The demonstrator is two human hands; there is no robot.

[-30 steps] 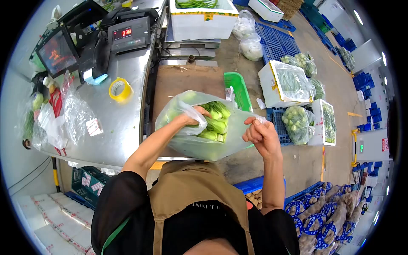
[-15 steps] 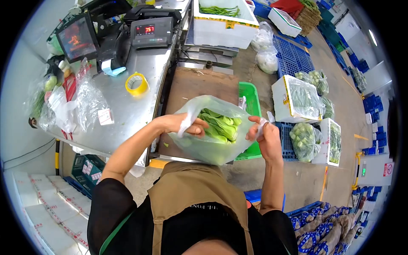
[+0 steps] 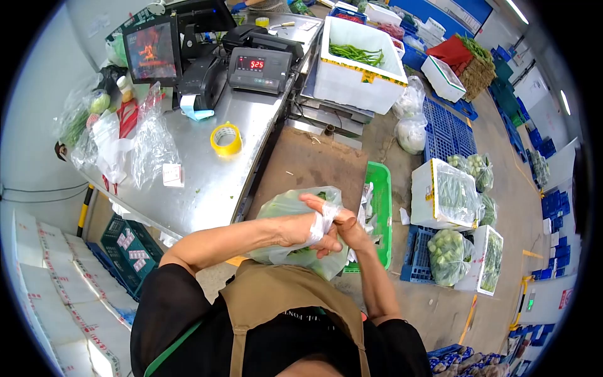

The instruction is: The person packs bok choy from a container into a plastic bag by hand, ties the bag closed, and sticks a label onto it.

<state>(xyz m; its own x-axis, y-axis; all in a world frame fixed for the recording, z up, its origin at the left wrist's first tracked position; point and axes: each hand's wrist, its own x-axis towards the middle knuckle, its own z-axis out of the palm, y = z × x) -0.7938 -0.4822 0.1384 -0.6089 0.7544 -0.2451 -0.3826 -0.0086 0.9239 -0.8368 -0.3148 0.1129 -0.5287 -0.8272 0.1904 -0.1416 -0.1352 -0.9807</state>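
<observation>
A translucent plastic bag of green leafy vegetables stands on the brown scale platform, close against my apron. Its top is drawn together and the greens show only dimly through the plastic. My left hand has a bag handle looped over it, fingers reaching across the bag's neck. Close against it, my right hand grips the gathered plastic from the other side. The two hands overlap, so some fingertips are hidden.
Left of the platform is a steel counter with yellow tape and a lit weighing display. A green crate holding paper scraps stands right of the platform. A foam box of green beans sits behind.
Both hands came together over the bag, which was open and spread between them. Its mouth is now gathered. The view shifted, and the display reading differs.
</observation>
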